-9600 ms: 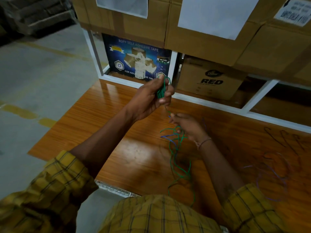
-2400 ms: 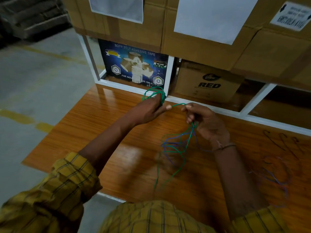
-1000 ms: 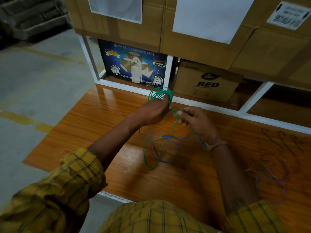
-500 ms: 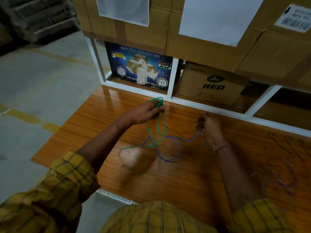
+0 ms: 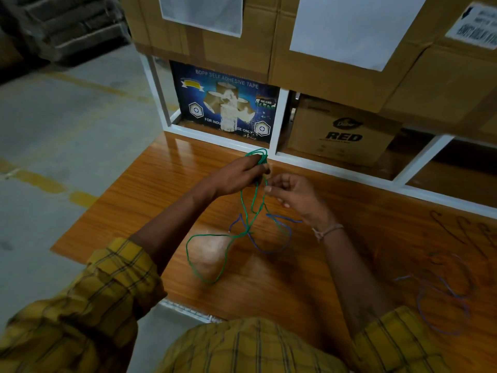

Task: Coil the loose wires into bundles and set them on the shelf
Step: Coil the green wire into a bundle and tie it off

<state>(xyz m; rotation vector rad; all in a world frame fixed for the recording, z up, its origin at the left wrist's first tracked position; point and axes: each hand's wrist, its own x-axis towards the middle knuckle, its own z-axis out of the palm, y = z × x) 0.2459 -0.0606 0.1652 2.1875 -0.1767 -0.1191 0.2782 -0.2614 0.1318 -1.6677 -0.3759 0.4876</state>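
My left hand point(image 5: 239, 173) grips a small coil of green wire point(image 5: 257, 155) above the wooden table point(image 5: 139, 200), close to the white shelf frame point(image 5: 277, 154). The wire's loose tail point(image 5: 207, 254) hangs down and loops on the table, tangled with a blue wire point(image 5: 271, 249). My right hand point(image 5: 293, 196) pinches the green strand just right of the coil. More loose wires, blue point(image 5: 441, 305) and dark brown point(image 5: 462, 232), lie at the table's right side.
Behind the white frame stand a blue adhesive tape box point(image 5: 228, 103) and a cardboard box marked RED point(image 5: 341, 130). Large cartons point(image 5: 322, 36) are stacked above. A shelf bay point(image 5: 457, 170) opens at the right. Concrete floor point(image 5: 67, 130) lies to the left.
My right hand has come back from the right to the coil and pinches the green strand. The loose green tail has shifted into a large loop on the table.
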